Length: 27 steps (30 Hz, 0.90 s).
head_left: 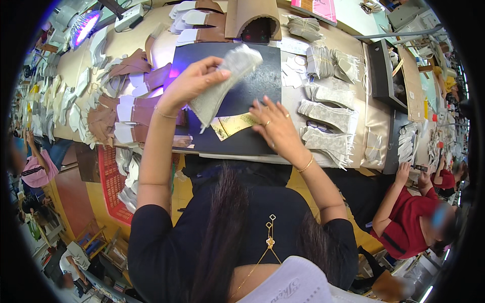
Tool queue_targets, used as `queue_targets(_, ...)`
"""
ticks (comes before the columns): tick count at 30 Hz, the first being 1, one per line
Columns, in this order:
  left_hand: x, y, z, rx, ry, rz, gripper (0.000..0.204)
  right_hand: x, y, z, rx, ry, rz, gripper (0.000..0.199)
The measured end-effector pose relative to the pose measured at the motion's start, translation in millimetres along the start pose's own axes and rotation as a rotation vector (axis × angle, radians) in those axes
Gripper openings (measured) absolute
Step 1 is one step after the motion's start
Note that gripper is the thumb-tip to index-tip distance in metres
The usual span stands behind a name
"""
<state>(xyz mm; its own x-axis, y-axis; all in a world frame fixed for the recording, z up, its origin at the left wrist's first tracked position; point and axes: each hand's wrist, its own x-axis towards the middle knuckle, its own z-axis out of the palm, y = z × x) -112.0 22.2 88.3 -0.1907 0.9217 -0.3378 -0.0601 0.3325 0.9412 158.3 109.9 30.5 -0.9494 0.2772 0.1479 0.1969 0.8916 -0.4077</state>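
My left hand (pixel 202 83) is closed on a stack of curved grey shoe-upper pieces (pixel 222 93), raised above a black work mat (pixel 252 70). The upper end of the stack is blurred by motion. Below it on the mat lies a yellow, patterned, curved template (pixel 232 125). My right hand (pixel 275 123) has its fingers spread over the template's right end and hides part of it. A thin pale thing shows beside these fingers, too blurred to name.
Right of the mat lie grey curved pieces (pixel 326 116) and tied bundles (pixel 321 60). Brown and white pieces (pixel 134 108) cover the left side. A brown arched holder (pixel 255 20) stands behind the mat. A red basket (pixel 111 187) is at lower left; a person in red (pixel 409 217) works at right.
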Motion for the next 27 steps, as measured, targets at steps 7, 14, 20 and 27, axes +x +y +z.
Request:
queue_targets(7,36,-14,21,0.594,-0.464,0.055,0.050,-42,-11,7,0.136,-0.031,0.045,0.043)
queue_targets(14,36,-33,35,0.932,-0.206,0.184,0.056,-50,-16,-38,0.245,-0.139,0.048,0.028)
queue_targets(20,15,-40,51,1.140,-0.212,0.205,0.057,-35,-11,-63,0.167,0.329,0.061,0.032)
queue_targets(27,-14,-28,23,0.790,-0.289,0.201,0.064,0,-11,-23,0.166,0.607,0.025,0.035)
